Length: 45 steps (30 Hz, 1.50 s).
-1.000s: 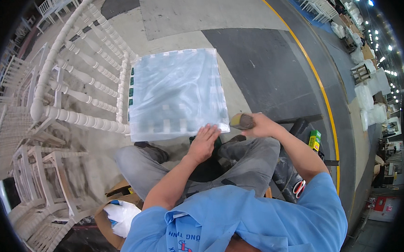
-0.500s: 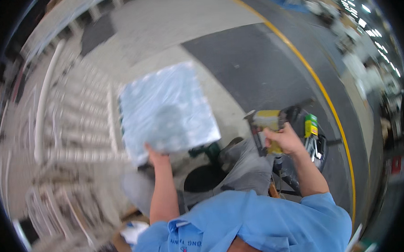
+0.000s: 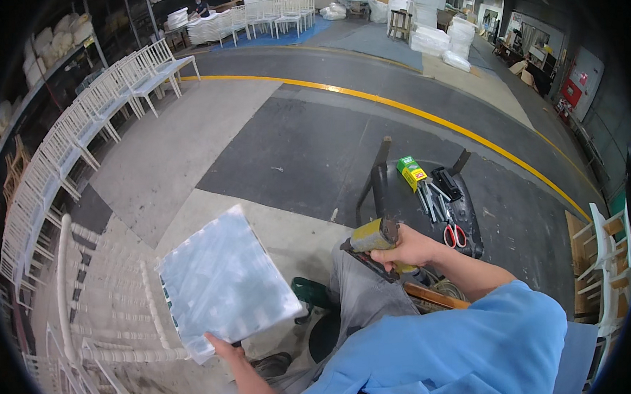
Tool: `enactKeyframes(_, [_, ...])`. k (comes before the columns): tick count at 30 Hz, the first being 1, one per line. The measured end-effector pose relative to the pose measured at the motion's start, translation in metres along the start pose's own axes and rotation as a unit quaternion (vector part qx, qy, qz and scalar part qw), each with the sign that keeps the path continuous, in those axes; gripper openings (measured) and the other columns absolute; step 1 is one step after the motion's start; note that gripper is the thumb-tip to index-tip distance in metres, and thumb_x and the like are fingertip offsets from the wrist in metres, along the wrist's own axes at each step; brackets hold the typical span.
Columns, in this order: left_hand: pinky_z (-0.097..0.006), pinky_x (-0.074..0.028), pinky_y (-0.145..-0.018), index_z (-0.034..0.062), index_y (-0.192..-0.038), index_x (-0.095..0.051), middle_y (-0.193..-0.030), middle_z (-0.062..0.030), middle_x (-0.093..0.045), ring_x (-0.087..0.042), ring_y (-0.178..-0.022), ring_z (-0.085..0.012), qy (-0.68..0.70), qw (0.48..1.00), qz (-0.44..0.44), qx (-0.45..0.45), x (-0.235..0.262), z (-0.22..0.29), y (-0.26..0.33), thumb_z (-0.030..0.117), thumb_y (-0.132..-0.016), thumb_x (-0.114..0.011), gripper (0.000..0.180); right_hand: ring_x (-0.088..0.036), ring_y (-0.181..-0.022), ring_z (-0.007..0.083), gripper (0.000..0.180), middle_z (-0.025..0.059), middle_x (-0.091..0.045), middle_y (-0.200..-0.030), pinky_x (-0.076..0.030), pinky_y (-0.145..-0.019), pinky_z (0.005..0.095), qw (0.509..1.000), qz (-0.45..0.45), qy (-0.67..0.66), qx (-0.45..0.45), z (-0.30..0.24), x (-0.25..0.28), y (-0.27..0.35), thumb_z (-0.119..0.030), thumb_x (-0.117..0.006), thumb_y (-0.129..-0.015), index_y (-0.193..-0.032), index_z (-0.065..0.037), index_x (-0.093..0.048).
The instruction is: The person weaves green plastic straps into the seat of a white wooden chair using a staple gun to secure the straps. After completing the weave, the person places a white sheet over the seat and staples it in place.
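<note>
My left hand grips the near edge of a square, pale blue-grey chair seat, thumb on top and fingers hidden beneath. A whitish chair back with beaded spindles extends left from the seat; whether the two are joined I cannot tell. To the right, my right hand is wrapped round a yellow and dark staple gun. The gun is above my right thigh, apart from the seat.
A black chair at my right carries a green-yellow box, metal staple strips and red-handled scissors. Rows of white chairs line the left. More white chairs stand far right. A yellow floor line curves ahead.
My view has swung up, bringing the rows of chairs and the tools on the black chair into sight. Both hands keep their holds on the seat and the staple gun.
</note>
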<state>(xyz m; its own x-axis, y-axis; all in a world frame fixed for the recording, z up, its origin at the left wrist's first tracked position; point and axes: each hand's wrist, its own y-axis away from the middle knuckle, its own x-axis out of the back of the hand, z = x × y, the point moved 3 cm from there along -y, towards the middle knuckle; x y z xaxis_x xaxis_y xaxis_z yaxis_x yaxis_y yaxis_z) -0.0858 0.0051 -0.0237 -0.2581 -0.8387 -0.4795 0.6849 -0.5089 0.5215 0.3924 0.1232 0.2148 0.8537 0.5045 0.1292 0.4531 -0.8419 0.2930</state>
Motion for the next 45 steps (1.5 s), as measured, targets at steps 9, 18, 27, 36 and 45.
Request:
enactKeyframes(9, [-0.048, -0.041, -0.109, 0.0050, -0.148, -0.038, -0.148, -0.0109, -0.047, -0.048, -0.133, -0.0305, -0.065, 0.981, -0.162, 0.086, 0.020, 0.014, -0.035, 0.053, -0.102, -0.041, 0.066, -0.060, -0.069, 0.0090, 0.032, 0.0025, -0.067, -0.089, -0.051, -0.063, 0.0261, 0.998, -0.058, 0.021, 0.005, -0.013, -0.035, -0.015, -0.017, -0.076, -0.088, -0.113, -0.002, -0.064])
enactKeyframes(18, [-0.041, -0.052, -0.066, 0.0002, -0.123, -0.051, -0.105, -0.0127, -0.057, -0.061, -0.083, -0.0243, -0.141, 0.961, 0.237, 0.007, 0.081, 0.012, 0.027, 0.060, -0.090, -0.061, 0.068, -0.064, -0.067, 0.0152, 0.034, 0.0056, -0.065, -0.081, -0.051, -0.061, 0.0291, 0.999, -0.006, 0.033, 0.018, 0.018, -0.032, -0.033, -0.019, -0.077, -0.086, -0.108, 0.002, -0.061])
enactKeyframes(27, [-0.031, -0.044, -0.044, 0.0004, -0.082, -0.058, -0.071, -0.0062, -0.056, -0.053, -0.050, -0.0170, -0.383, 0.910, 0.109, 0.114, 0.041, -0.043, 0.087, 0.056, -0.085, -0.071, 0.057, -0.060, -0.064, 0.0116, 0.035, 0.0025, -0.062, -0.077, -0.049, -0.059, 0.0269, 0.996, -0.076, 0.031, 0.038, 0.018, -0.051, -0.067, -0.015, -0.078, -0.085, -0.110, 0.001, -0.060])
enactKeyframes(36, [-0.042, -0.051, -0.072, -0.0082, -0.077, -0.066, -0.073, -0.0190, -0.067, -0.064, -0.069, -0.0297, -0.527, 0.835, 0.145, -0.063, 0.009, -0.054, 0.090, 0.039, -0.081, -0.075, 0.049, -0.060, -0.063, 0.0112, 0.034, 0.0024, -0.062, -0.077, -0.050, -0.059, 0.0267, 0.997, -0.064, 0.019, 0.031, 0.027, -0.040, -0.058, -0.013, -0.077, -0.084, -0.111, 0.001, -0.061])
enactKeyframes(45, [-0.030, -0.047, -0.052, -0.0054, -0.088, -0.064, -0.074, -0.0073, -0.063, -0.061, -0.062, -0.0146, -0.247, 0.964, 0.088, 0.049, 0.023, -0.061, 0.086, 0.017, -0.089, -0.069, 0.023, -0.059, -0.063, 0.0118, 0.030, 0.0029, -0.062, -0.077, -0.049, -0.059, 0.0268, 0.998, -0.060, 0.006, 0.032, 0.030, -0.036, -0.056, -0.008, -0.075, -0.085, -0.110, 0.001, -0.061])
